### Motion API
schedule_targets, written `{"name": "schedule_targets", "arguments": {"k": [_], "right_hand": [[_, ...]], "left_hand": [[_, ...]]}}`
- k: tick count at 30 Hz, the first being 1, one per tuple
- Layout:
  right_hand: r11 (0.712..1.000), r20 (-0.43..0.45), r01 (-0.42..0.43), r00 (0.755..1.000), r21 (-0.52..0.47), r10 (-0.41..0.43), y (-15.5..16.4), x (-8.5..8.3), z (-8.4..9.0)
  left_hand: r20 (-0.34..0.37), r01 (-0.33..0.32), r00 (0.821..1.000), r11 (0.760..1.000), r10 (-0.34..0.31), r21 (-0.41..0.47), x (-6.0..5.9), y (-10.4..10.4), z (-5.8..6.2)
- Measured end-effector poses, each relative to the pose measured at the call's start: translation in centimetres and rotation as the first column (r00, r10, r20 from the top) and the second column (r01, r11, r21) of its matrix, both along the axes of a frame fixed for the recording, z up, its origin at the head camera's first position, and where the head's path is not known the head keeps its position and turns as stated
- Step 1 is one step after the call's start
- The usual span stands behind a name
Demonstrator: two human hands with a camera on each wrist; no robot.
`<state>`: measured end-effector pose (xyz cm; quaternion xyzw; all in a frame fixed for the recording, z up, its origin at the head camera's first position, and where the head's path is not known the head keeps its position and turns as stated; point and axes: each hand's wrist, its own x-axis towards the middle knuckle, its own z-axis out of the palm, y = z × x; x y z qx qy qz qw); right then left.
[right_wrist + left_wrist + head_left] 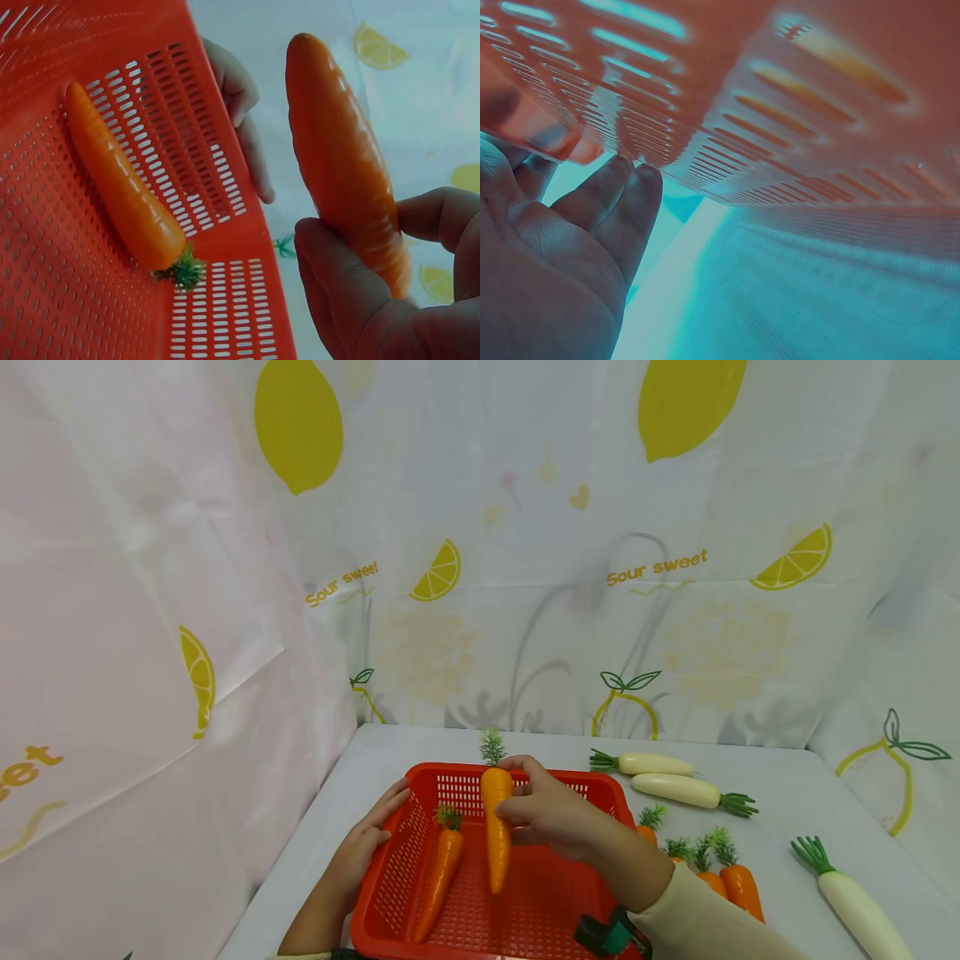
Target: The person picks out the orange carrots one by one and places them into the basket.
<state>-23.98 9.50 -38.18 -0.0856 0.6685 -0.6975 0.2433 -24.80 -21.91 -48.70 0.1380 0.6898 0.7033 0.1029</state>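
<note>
My right hand (551, 806) pinches an orange carrot (497, 827) near its thick, leafy end, thumb on one side and fingers on the other. The carrot hangs tip down over a red perforated basket (540, 893); in the right wrist view the held carrot (341, 161) appears beside the basket wall. A second carrot (441, 881) with a green tuft lies inside along the left side. At the left rim is my left hand (363, 843), its fingertips at the edge. The left wrist view shows that hand's extended fingers (634, 217) against the outer wall.
Several carrots (741, 887) lie right of the basket, partly hidden by my right forearm. Two white radishes (678, 789) lie at the back right, and another white radish (862, 914) at the front right. A lemon-print curtain (525, 568) encloses the table.
</note>
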Motion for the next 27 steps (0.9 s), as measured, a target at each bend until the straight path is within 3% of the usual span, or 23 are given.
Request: {"name": "schedule_targets", "arguments": {"k": [5, 13, 27], "right_hand": [[1.000, 0.000, 0.007, 1.000, 0.018, -0.007, -0.9, -0.4, -0.4], [0.999, 0.000, -0.006, 1.000, 0.046, 0.006, -2.3, -0.6, -1.3], [0.989, 0.033, -0.038, 0.999, 0.141, 0.034, -3.3, -0.6, -3.1]], "left_hand": [[-0.033, 0.014, 0.999, 1.000, -0.014, -0.008, 0.0, -0.2, -0.1], [0.001, -0.004, 1.000, 1.000, 0.004, -0.008, 0.0, 0.0, 0.1], [-0.028, 0.008, 1.000, 1.000, -0.008, 0.006, 0.2, 0.0, 0.4]]}}
